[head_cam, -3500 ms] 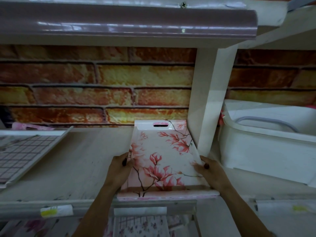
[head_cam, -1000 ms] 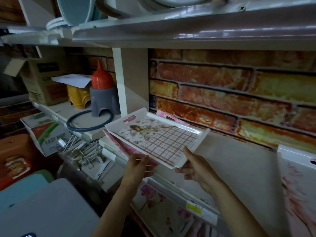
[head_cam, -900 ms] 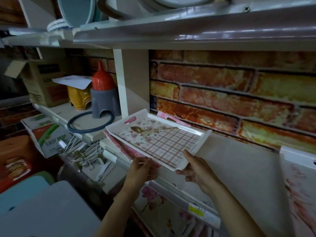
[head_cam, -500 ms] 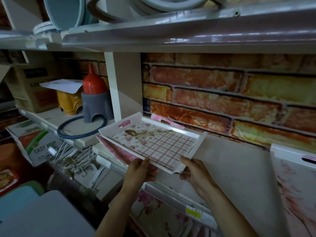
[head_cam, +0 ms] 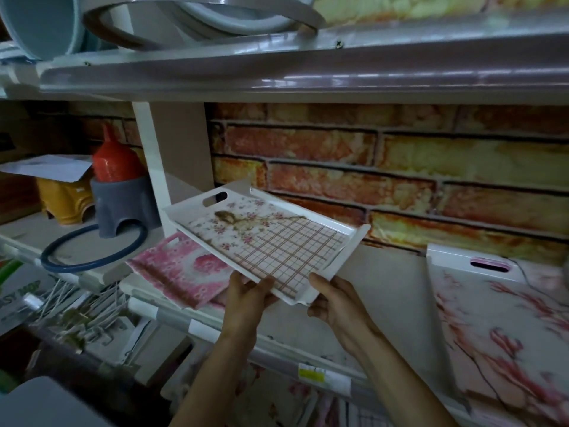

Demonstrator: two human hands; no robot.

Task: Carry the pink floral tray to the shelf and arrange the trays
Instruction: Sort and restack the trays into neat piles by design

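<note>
Left hand (head_cam: 246, 300) and right hand (head_cam: 335, 303) apart, each clamped on the near rim of the checked tray (head_cam: 271, 241), tilted above the left end of the shelf (head_cam: 385, 288). Pink floral tray (head_cam: 508, 328) flat at the right end (probably light, stiff, glossy); best gripped at rim or handle slot.

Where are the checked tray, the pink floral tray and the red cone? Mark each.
checked tray (head_cam: 277, 243): head view, its grid-patterned base.
pink floral tray (head_cam: 498, 322): head view, its blossom-printed base.
red cone (head_cam: 114, 163): head view, its ribbed side.
</note>
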